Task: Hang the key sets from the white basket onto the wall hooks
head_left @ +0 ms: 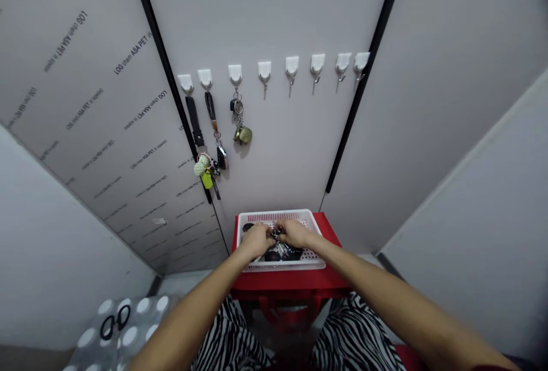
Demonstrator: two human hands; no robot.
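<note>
Both hands reach into a white perforated plastic basket. My left hand is on its left side, fingers curled inward and touching a small bunch of keys with dark and silvery parts. From the right, my right hand meets it with thumb and fingers pinched on the same bunch. Fingertips partly hide what is held. Below the hands in the basket lie several dark items, too small to tell apart, and another black piece rests by the back left corner.
A red table carries the basket. On the wall are several white hooks; three hold a black-strap keychain, a braided-strap car key and a key bunch. Black scissors lie on a dotted surface at lower left.
</note>
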